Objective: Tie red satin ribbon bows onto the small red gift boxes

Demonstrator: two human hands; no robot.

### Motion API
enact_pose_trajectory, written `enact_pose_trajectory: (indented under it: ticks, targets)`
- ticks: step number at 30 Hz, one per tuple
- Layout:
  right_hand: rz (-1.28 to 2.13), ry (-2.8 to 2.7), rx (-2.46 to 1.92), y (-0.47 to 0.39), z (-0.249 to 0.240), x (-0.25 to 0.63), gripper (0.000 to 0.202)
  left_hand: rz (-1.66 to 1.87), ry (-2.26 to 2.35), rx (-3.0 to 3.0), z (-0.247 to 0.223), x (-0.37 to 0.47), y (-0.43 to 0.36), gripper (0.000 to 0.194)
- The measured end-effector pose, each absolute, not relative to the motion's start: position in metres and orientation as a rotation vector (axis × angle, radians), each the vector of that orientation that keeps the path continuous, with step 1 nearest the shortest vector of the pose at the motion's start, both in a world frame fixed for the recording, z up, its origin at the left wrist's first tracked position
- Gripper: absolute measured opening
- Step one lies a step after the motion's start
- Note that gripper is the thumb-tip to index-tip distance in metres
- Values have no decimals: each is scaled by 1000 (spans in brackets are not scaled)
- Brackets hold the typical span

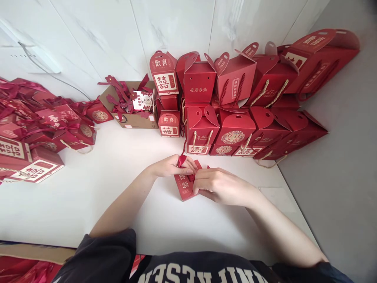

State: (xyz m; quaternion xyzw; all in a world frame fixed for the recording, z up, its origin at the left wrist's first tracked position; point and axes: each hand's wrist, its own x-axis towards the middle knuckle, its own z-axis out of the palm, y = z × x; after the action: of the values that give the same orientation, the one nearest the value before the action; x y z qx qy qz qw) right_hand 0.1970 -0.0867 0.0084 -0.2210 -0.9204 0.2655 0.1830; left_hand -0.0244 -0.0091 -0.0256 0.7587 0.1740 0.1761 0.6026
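pinching ribbon (182, 160), curled hands (172, 167) (219, 185) touch the red box (184, 188).

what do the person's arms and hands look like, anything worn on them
The left hand and right hand are bare, without visible gloves or wristwear. Dark short sleeves belong to a dark shirt with large pale lettering.

Red cardboard gift boxes (199, 80) are stacked two-high along the back of the white surface (100, 169), right by a grey-veined white wall (176, 23). Left of them there's an open brown cardboard box (140, 122) stuffed with dark red ribbons (125, 98). Farther left, a pretty messy heap of ribboned red boxes (44, 125), thin grey cable (44, 68) above.
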Motion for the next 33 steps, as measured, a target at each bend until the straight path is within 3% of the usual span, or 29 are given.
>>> enact_pose_trajectory:
  ticks: [11, 15, 19, 27, 33]
  targets:
    - [714, -2619, -789, -95, 17, 191, 17, 407, 484, 1890, -7, -18, -22, 4]
    - [884, -2398, -758, -88, 17, 199, 7, 374, 541, 1907, 3, -18, -30, 4]
    - [821, -2117, -919, -72, 7, 202, 5, 359, 685, 2023, 12, -19, -38, 8]
    - [1057, -2081, -826, -58, -8, 202, 13, 550, 784, 2248, 19, -19, -48, 8]
    - [898, -2143, -904, -58, -12, 203, 7, 915, 742, 2415, -9, -24, -37, 12]
